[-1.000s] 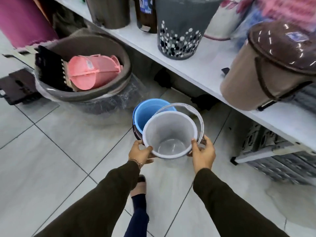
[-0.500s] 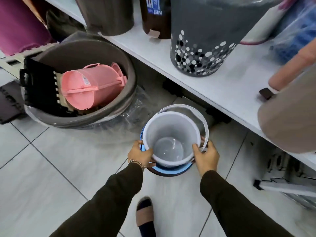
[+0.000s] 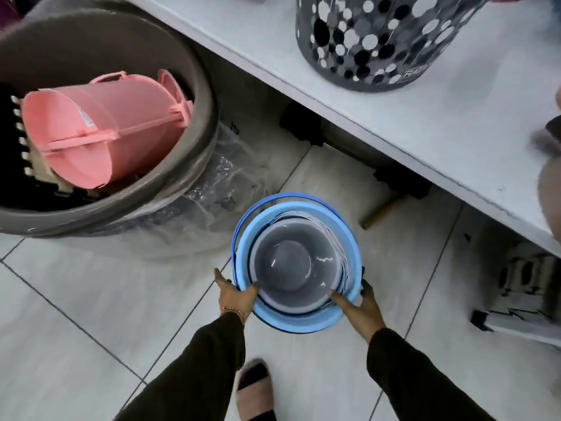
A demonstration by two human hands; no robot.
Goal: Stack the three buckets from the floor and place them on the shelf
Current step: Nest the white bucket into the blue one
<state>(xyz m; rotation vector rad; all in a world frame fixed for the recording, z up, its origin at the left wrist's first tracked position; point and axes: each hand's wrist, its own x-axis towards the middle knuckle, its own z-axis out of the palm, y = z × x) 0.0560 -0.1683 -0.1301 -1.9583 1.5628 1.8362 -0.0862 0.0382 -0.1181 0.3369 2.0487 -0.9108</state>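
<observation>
A grey-white bucket (image 3: 296, 270) sits nested inside a light blue bucket (image 3: 349, 238) on the tiled floor. A dark rim of a third bucket (image 3: 291, 329) peeks out under the blue one. My left hand (image 3: 236, 294) holds the left side of the stack, thumb over the blue rim. My right hand (image 3: 356, 305) grips the right side, fingers over the rim. The white shelf (image 3: 394, 104) runs diagonally above and to the right of the stack.
A spotted grey bin (image 3: 373, 41) stands on the shelf. A large brown tub (image 3: 188, 165) at left holds a pink bucket (image 3: 103, 132) on its side. A folded step stool (image 3: 522, 293) lies at right under the shelf. My foot (image 3: 255, 387) is just behind the stack.
The grey-white bucket has gone down fully into the blue bucket. Both hands moved from the grey-white bucket's sides to the rim of the stack.
</observation>
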